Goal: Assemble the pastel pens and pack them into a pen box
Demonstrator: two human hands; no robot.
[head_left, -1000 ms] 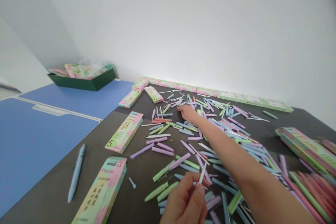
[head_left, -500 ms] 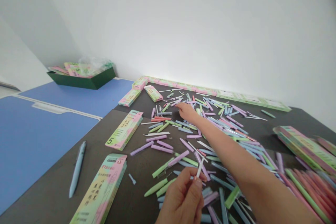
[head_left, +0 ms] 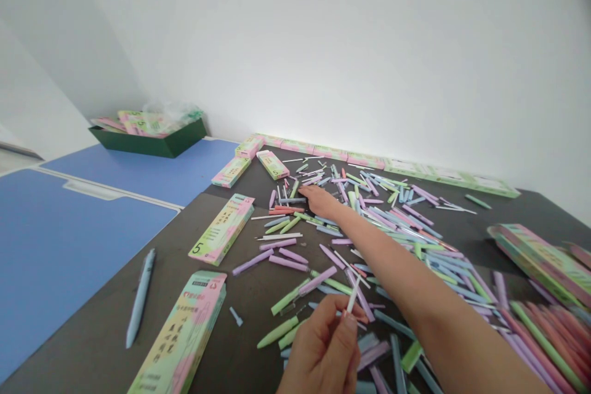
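My left hand [head_left: 323,351] is low at the near edge, fingers pinched on a thin white refill stick [head_left: 353,297] that points up. My right arm stretches far across the dark table [head_left: 240,295]. My right hand [head_left: 317,199] lies palm down on the scattered pastel pen parts [head_left: 369,209], its fingertips at a blue-grey pen barrel [head_left: 292,201] and a red one [head_left: 285,210] at the left of the pile. Whether it grips anything I cannot make out.
Pastel pen boxes lie on the table: one [head_left: 222,229] left of the pile, one [head_left: 182,335] near me, more along the back wall [head_left: 415,167]. A stack of boxes [head_left: 545,258] sits right. A blue pen [head_left: 140,295] lies left. A green tray [head_left: 152,135] rests on the blue desk [head_left: 69,228].
My right hand has slid left across the pile, from near the middle to its left edge. My left hand has kept its pinch on the white stick and dropped slightly.
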